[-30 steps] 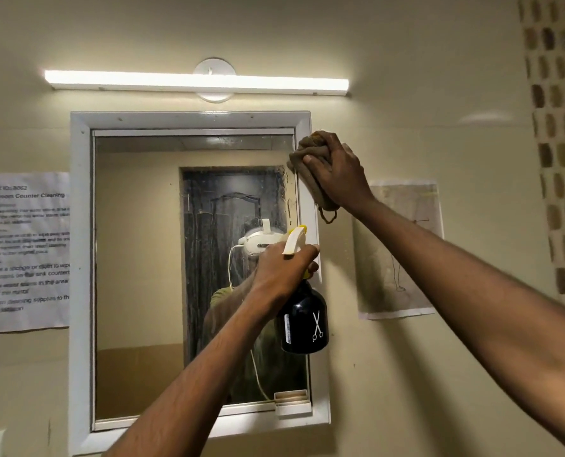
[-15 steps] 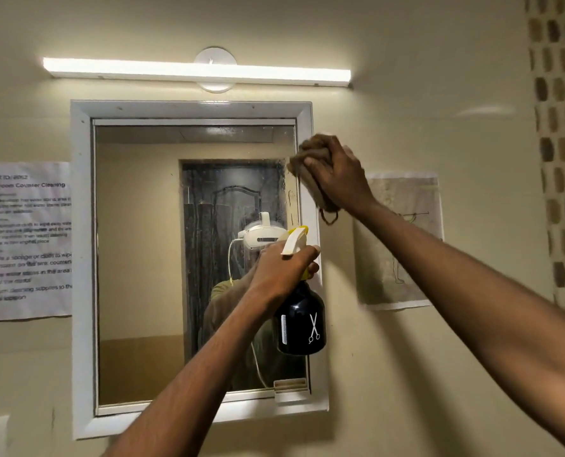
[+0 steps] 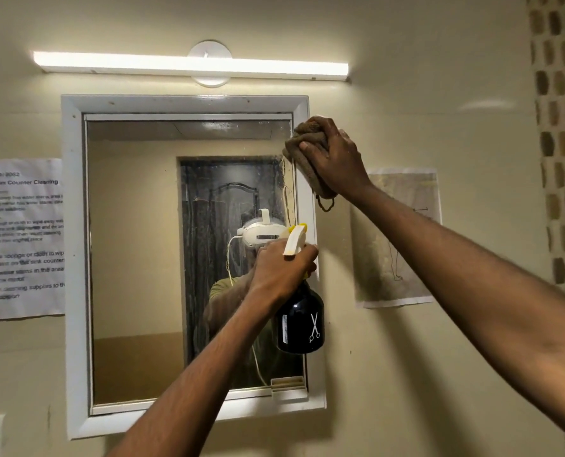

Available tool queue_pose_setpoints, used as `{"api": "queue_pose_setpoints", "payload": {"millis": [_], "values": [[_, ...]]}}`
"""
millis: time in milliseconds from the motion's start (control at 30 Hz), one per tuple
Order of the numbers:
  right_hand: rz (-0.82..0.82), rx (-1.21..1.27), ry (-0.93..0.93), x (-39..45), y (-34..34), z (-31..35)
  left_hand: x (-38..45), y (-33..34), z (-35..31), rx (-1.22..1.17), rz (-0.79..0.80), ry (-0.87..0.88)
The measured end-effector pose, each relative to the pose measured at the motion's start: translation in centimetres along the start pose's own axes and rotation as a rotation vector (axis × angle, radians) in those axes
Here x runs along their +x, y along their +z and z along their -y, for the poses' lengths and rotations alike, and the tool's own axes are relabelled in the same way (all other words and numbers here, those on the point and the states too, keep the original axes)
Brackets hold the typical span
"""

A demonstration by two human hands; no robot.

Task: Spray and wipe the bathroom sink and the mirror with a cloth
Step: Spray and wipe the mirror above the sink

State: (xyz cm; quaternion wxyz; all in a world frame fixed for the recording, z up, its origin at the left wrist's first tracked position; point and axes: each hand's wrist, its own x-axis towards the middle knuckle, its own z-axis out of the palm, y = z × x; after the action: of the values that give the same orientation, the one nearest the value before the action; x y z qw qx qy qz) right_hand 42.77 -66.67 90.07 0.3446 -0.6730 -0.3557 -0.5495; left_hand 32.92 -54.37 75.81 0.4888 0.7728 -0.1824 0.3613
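Cloth (image 3: 307, 159) is brown, bunched up in right hand (image 3: 335, 159) grip at mirror (image 3: 136, 242) top-right edge, glass streaky there; left hand (image 3: 279, 270) grips black spray bottle (image 3: 300, 321) lower down.

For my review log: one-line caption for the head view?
Right hand presses cloth to mirror corner; left hand holds spray bottle.

Mirror (image 3: 136, 258): rectangular, white-framed, wall-mounted; glass streaked and spotted toward its right edge. Cloth (image 3: 305, 150): brown, bunched, pressed against the mirror's upper right corner (a loop dangles below). Spray bottle (image 3: 299, 321): black body, scissors emblem, pale trigger head, upright before the mirror's lower right.
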Motion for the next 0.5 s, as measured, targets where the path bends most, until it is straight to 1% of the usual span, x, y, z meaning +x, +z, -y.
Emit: {"api": "queue_pose_setpoints", "payload": {"millis": [133,300,367,433,500], "values": [[-0.026,0.044,0.028,-2.4,0.4,-0.1,-0.2,-0.3,-0.1,-0.055,0.016,-0.036],[0.028,0.034,0.055,-12.0,1.3,-0.6,-1.0,-0.6,0.3,-0.076,0.0,-0.079],[0.038,0.05,0.081,-14.5,1.4,-0.5,-1.4,-0.7,0.6,-0.085,0.004,-0.096],[0.058,0.038,0.094,-14.0,1.1,-0.3,-1.7,-0.8,0.6,-0.106,0.018,-0.105],[0.071,0.016,0.093,-11.2,0.7,0.1,-1.7,-0.7,0.5,-0.117,0.048,-0.116]]}}
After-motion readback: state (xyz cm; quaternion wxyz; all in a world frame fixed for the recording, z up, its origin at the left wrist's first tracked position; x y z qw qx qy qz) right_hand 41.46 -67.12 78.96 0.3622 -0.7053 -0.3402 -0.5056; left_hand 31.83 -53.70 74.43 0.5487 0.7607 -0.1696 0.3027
